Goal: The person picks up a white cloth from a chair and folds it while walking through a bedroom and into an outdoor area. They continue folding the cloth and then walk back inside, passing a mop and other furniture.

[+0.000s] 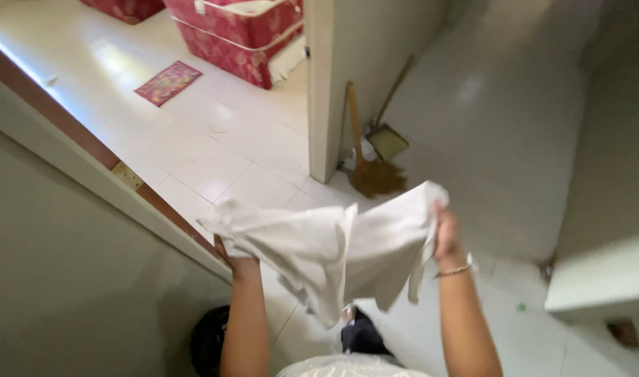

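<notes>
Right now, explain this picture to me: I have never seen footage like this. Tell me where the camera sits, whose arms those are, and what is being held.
The single picture comes from a camera worn on a person's head, looking down, so the two bare arms rising from the bottom edge are that person's own. No machine is involved. The left hand and the right hand, which has a bracelet at the wrist, each grip an edge of one white cloth, spread out between them and hanging down in the middle. Below lies a pale tiled floor. A broom and dustpan lean by a wall corner, and a small red mat lies farther off.
</notes>
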